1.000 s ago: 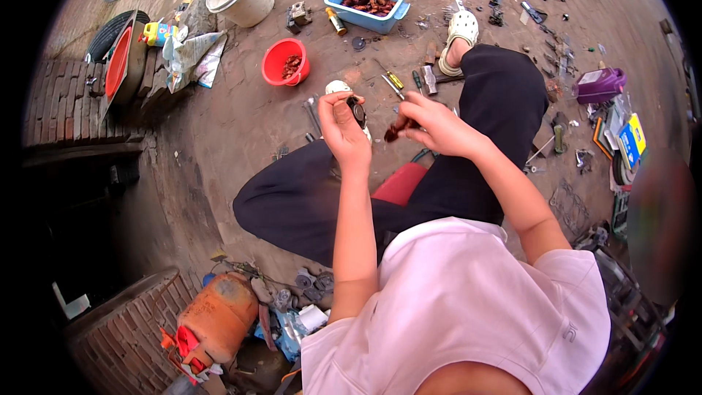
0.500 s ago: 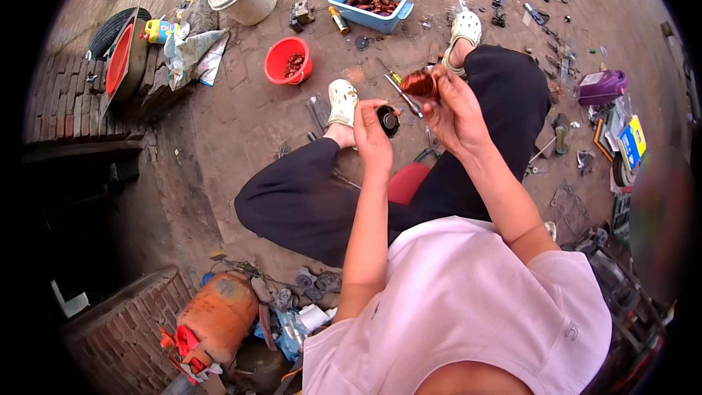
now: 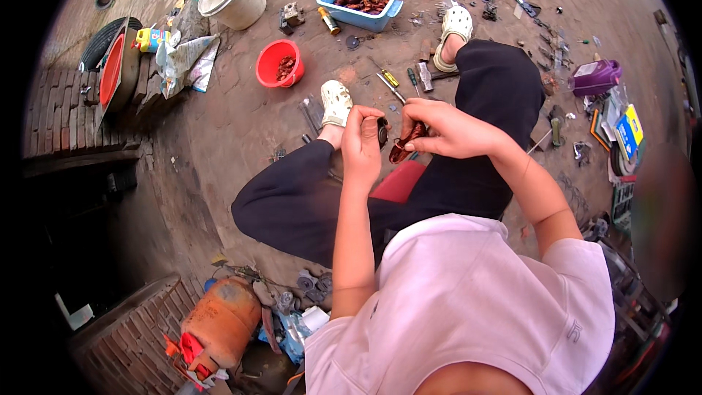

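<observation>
My left hand (image 3: 361,139) is closed on a dark round metal part (image 3: 381,132), partly hidden by the fingers. Just to its right, my right hand (image 3: 447,130) grips a reddish copper coil (image 3: 402,145) between thumb and fingers, held low in front of my legs. Beyond my hands lie screwdrivers (image 3: 388,82) and a hammer (image 3: 425,77) on the paving.
A blue tub (image 3: 336,5) and red bucket (image 3: 270,80) hold copper pieces. A white bucket (image 3: 232,7) stands behind them. Scattered metal parts (image 3: 528,4) and a purple container (image 3: 596,77) lie right. A rusty gas cylinder (image 3: 221,322) sits lower left, beside bricks.
My right hand first lifted the copper coil and turned it upward, and has since lowered it with the back of the hand up. My left hand shifted right, then slightly back left.
</observation>
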The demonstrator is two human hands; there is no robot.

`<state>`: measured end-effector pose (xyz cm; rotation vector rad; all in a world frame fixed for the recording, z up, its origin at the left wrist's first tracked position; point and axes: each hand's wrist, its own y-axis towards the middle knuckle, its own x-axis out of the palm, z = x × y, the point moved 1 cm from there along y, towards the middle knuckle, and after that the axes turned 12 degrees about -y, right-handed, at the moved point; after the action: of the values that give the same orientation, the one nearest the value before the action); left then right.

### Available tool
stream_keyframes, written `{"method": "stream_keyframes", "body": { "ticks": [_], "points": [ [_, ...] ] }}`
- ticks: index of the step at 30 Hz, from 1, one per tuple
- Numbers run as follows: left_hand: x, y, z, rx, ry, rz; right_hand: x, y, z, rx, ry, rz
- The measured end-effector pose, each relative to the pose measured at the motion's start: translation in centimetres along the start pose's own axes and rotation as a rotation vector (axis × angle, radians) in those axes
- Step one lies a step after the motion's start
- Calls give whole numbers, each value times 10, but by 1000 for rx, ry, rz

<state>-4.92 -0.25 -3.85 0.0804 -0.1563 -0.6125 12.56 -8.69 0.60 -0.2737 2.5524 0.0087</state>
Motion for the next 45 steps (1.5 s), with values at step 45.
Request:
{"method": "stream_keyframes", "body": {
  "ticks": [45],
  "points": [
    [12,-17,-14,-273,-319,-172,-33,7,43,107,778,1336]
  ]
}}
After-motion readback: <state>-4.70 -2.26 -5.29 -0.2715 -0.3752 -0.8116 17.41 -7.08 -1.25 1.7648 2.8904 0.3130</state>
